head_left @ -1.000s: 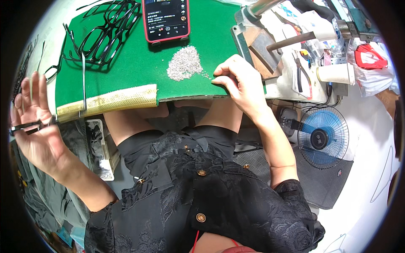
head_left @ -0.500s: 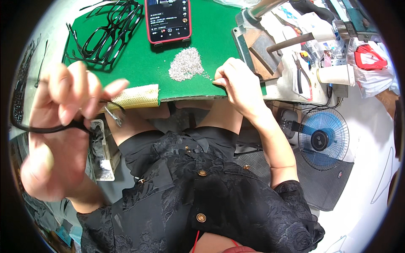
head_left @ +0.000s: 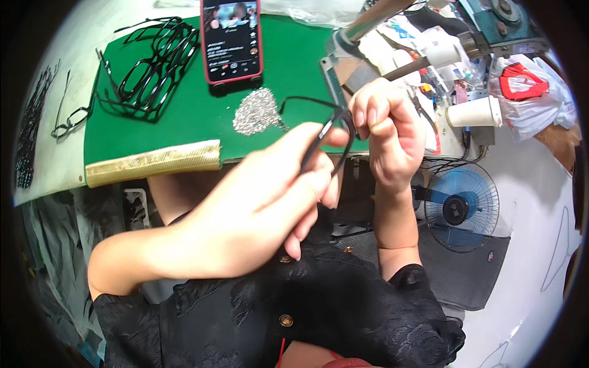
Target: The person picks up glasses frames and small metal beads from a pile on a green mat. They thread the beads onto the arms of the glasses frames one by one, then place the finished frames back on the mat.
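Observation:
In my left hand (head_left: 264,196) is a black eyeglass frame (head_left: 313,147), lifted above the front edge of the green mat (head_left: 294,46). One temple points left over the mat. My right hand (head_left: 396,126) is closed in a pinch against the frame's right end; whatever its fingertips hold is too small to make out. Just left of the frame, a pile of tiny silvery metal pieces (head_left: 256,111) lies on the mat. Several more black eyeglass frames (head_left: 150,64) are heaped at the mat's far left, and a single one (head_left: 78,115) lies beside it.
A phone in a red case (head_left: 232,46) stands behind the pile. Along the front edge lies a yellow ribbed strip (head_left: 153,162). On the right are a metal bench tool (head_left: 374,18), a white cup (head_left: 472,113), and plastic bags. A blue fan (head_left: 457,208) stands below.
My left hand has swung from the far left to the centre, bringing the eyeglass frame along. My right hand has risen off the mat beside the pile and now meets the frame.

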The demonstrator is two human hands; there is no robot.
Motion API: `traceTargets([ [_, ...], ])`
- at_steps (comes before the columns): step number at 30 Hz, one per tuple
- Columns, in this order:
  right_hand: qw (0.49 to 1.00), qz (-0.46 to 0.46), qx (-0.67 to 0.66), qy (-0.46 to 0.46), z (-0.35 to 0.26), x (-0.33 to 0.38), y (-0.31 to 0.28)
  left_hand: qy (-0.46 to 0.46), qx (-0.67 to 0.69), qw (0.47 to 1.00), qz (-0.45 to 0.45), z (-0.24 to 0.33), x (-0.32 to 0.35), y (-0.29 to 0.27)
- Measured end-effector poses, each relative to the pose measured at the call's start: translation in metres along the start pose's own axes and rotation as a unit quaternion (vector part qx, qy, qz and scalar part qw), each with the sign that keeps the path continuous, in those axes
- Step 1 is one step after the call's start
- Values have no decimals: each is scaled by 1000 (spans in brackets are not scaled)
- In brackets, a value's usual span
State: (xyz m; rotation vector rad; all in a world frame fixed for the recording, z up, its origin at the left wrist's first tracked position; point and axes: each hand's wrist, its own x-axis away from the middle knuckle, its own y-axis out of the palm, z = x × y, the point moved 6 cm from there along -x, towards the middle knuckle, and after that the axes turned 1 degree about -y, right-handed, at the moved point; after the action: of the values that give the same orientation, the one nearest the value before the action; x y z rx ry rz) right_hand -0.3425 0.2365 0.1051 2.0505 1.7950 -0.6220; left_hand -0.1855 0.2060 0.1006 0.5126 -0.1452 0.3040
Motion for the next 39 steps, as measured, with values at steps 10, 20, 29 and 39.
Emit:
traceTargets([
  [10, 992, 76, 99, -18, -12, 9, -10, -1, -30, 999, -39, -7, -12, 21],
  [20, 988, 69, 130, -36, -11, 9, -16, 2, -41, 998, -46, -12, -15, 21],
  [29, 989, 48, 137, -14, -12, 9, -15, 14, -124, 992, -30, -11, -13, 20],
  [39, 994, 74, 74, 11, -9, 10, -11, -35, 68, 994, -84, -12, -14, 20],
])
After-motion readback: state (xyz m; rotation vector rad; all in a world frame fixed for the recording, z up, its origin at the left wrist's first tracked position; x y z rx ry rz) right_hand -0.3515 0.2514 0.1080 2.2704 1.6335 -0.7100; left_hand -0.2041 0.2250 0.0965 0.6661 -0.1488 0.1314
